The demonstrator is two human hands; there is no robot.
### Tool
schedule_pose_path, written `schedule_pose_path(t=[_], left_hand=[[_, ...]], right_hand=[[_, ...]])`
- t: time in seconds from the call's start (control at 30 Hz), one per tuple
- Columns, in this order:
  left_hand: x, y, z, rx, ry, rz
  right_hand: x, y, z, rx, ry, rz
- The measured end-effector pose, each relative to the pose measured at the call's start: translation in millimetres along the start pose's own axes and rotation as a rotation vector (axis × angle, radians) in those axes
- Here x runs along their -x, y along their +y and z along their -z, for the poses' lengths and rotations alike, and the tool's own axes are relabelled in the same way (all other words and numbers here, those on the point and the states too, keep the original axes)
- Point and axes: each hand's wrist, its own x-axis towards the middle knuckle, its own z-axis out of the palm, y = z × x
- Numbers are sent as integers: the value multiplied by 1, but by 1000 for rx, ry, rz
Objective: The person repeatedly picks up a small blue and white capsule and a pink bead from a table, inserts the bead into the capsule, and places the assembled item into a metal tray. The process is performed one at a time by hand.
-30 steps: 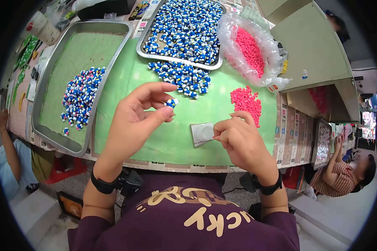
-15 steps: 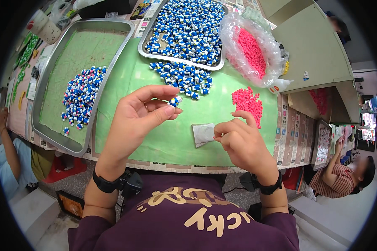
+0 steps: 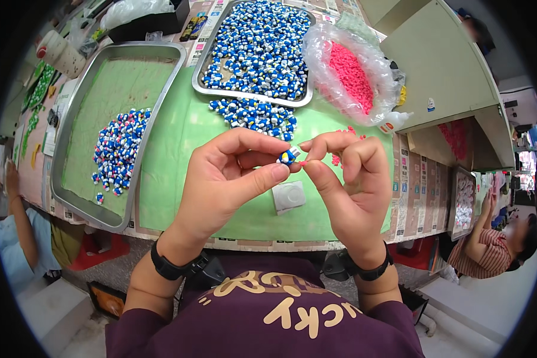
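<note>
Hands (image 3: 292, 173) around blue-white piece (image 3: 287, 157), above green mat (image 3: 179, 149), between trays (image 3: 71, 179).

Your table (image 3: 179, 149) w/ green mat carries two steel trays (image 3: 77, 179) (image 3: 200, 77), loose blue-white pieces (image 3: 253, 114), pink-piece bag (image 3: 352, 74), small clear packet (image 3: 289, 197).

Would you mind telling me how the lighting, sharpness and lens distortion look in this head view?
Head view: even, bright light with soft shadows; the left hand and right hand pinching a small blue-and-white piece are sharp; the steel tray edges bow from fisheye; glare on the plastic bag; corners black.
</note>
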Motion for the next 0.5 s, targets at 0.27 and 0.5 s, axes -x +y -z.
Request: schedule_pose_path(t=[0.27,0.5], left_hand=[[1,-2,-2,-65,-23,-107],[4,-6,-3,-267,7,-270]], right_hand=[[2,0,-6,8,18,6],[5,2,-9,129,23,82]])
